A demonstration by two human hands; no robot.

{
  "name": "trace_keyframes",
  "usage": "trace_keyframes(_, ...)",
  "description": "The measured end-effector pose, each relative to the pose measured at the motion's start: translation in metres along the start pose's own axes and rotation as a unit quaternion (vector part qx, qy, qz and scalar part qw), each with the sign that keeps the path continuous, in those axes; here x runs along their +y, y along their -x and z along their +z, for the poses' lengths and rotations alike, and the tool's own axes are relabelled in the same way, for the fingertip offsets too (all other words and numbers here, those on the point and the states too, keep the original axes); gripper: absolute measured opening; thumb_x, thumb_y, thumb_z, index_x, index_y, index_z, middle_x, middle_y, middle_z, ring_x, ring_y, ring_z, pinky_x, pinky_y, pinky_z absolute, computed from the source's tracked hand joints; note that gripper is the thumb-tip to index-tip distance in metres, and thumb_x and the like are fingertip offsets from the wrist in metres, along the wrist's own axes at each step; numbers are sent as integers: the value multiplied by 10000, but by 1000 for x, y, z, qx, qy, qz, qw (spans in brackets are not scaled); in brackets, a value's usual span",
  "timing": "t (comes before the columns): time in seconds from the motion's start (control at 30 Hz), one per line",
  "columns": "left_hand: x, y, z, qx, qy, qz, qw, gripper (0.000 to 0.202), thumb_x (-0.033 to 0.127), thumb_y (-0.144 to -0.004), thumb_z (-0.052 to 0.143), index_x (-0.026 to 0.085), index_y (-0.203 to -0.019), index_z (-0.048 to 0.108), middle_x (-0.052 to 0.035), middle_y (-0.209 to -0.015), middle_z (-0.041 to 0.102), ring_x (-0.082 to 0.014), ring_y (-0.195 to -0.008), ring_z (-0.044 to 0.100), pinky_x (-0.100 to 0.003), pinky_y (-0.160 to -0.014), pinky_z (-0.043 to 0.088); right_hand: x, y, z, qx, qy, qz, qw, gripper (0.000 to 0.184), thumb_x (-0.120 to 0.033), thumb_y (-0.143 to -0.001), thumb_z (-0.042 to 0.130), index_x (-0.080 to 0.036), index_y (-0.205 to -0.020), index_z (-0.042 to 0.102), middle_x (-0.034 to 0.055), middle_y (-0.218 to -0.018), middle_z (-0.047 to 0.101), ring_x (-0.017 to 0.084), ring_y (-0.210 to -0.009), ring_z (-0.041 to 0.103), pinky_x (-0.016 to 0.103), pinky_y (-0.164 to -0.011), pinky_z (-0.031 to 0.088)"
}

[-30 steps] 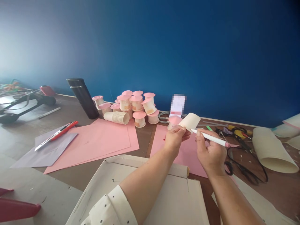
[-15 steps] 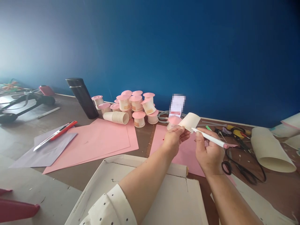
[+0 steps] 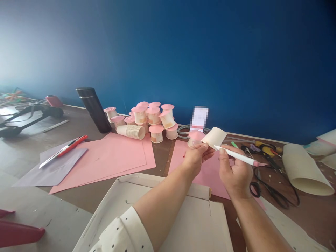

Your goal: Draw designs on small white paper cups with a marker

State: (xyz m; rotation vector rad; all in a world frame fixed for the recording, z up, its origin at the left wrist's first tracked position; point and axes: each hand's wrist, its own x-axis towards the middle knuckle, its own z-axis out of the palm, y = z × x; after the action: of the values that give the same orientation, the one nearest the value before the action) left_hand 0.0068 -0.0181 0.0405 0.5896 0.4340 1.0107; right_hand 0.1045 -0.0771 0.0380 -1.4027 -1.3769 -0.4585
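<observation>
My left hand (image 3: 197, 158) pinches a plain off-white paper cup (image 3: 215, 135) by its lower edge, the cup tilted above the pink paper. In my right hand (image 3: 235, 173) is a white marker (image 3: 236, 154) with a pink end, its tip at the cup's lower right side, apparently touching it. Just behind my left hand stands a cup with a pink paper top (image 3: 196, 135). Further left, several more pink-topped cups (image 3: 153, 115) are grouped and stacked against the wall. A nested stack of bare cups (image 3: 130, 132) lies on its side before them.
Pink sheets (image 3: 105, 154) lie at left, with a red utility knife (image 3: 64, 150) on grey paper beside them. A black flask (image 3: 93, 110) stands behind. At right are scissors (image 3: 278, 192), cables and a paper roll (image 3: 306, 169). A white board (image 3: 126, 196) lies under my forearms.
The view has shifted very slightly. The cup and marker stay in my hands in nearly the same place, the cup turned a little.
</observation>
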Motion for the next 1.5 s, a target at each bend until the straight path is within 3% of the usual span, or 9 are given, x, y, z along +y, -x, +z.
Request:
trace_keyframes(0.33, 0, 1, 2, 16, -36, -1, 999, 126, 216, -756, 649, 93, -745, 622, -75, -781, 620, -128, -745, 606, -380, -932, 439, 0, -1, 0, -36, 9, 15, 999, 205, -312, -869, 503, -174, -954, 628, 69, -890, 673, 173, -791, 618, 292, -738, 476)
trace_keyframes(0.8, -8, 0, 2, 20, -98, 4, 995, 150, 228, -743, 649, 78, -731, 651, -75, -719, 615, -132, -722, 593, -371, -883, 464, 6, 0, 1, -26, 54, 9, 998, 199, -316, -858, 503, -172, -927, 621, 72, -900, 672, 184, -818, 606, 298, -763, 446)
trace_keyframes(0.93, -14, 0, 2, 31, -116, -10, 993, 157, 245, -737, 655, 91, -706, 652, -56, -684, 603, -119, -677, 578, -369, -867, 469, 8, 0, 1, -16, 89, 21, 996, 209, -321, -855, 483, -165, -891, 618, 92, -851, 664, 205, -769, 596, 313, -708, 436)
trace_keyframes(1.13, -27, -3, 1, 33, -85, -45, 995, 162, 239, -717, 672, 104, -647, 615, -52, -650, 583, -123, -630, 560, -385, -847, 469, 17, 1, 3, -21, 165, 30, 986, 284, -384, -853, 443, -153, -866, 607, 113, -785, 624, 237, -703, 555, 348, -642, 397)
trace_keyframes(1.5, -29, -3, -2, 50, -64, -69, 994, 97, 169, -749, 613, 97, -685, 612, -56, -640, 583, -133, -631, 572, -372, -840, 477, 23, 4, 7, -48, 176, 30, 983, 310, -402, -853, 426, -154, -873, 610, 113, -775, 622, 239, -689, 552, 337, -606, 382)
